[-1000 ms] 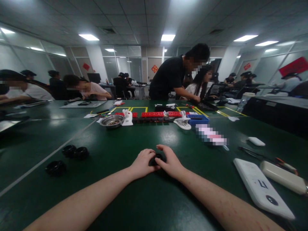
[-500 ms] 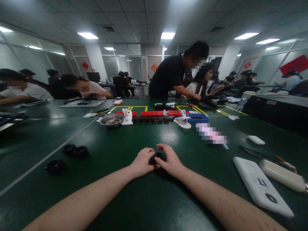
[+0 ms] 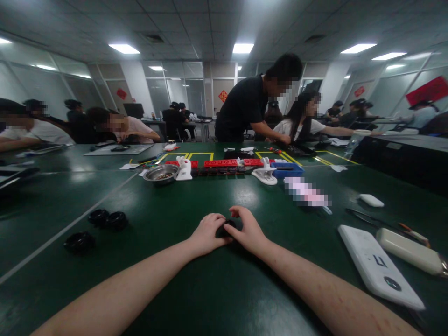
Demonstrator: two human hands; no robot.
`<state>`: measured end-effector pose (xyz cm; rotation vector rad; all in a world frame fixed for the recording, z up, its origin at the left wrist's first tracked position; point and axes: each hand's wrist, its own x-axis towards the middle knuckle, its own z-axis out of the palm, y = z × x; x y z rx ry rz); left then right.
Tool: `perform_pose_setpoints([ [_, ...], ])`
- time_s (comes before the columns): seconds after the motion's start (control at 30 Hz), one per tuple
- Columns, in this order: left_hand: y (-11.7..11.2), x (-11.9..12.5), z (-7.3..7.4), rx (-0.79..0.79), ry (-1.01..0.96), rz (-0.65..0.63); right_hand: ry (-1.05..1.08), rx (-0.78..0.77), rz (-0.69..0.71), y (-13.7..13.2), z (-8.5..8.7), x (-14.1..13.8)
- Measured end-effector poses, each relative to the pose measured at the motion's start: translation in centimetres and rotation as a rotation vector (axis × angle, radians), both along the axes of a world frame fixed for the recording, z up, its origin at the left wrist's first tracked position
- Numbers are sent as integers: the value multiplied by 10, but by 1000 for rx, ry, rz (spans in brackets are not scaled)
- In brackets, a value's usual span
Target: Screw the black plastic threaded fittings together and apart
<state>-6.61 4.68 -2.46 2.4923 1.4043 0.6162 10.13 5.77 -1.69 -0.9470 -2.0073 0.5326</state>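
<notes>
A small black round part is on the green table between my two hands, mostly covered by fingers. My left hand curls round its left side, with the thumb along the near edge. From the right, my right hand has its thumb on the top of the part, while its index finger arches up at the far side. Off to the left sit three black ring-shaped parts: two touching, a left one and a right one, and a nearer one apart from them.
Across the table stand a metal bowl of small pieces, a red strip, white clip stands and a blue tray. At right lie a white phone-shaped slab, a cream cylinder and pliers. Co-workers are beyond.
My right hand shifts slightly, its thumb still over the black part. My left hand stays around it. Across the table, a seated co-worker has stretched an arm to the right.
</notes>
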Motion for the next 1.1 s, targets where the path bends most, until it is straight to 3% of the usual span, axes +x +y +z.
perform_pose_setpoints([
  [0.27, 0, 0, 2, -13, 7, -4, 1, -34, 122, -2, 3, 0],
  [0.53, -2, 0, 4, -20, -12, 3, -19, 6, -21, 1, -1, 0],
  [0.8, 0, -1, 1, -17, -6, 2, 25, -72, 183, -1, 1, 2],
  [1.0, -1, 0, 2, -13, 7, -8, -6, -7, 22, -1, -1, 0],
  [1.1, -1, 0, 3, -9, -6, -12, -31, -41, 7, 0, -1, -1],
])
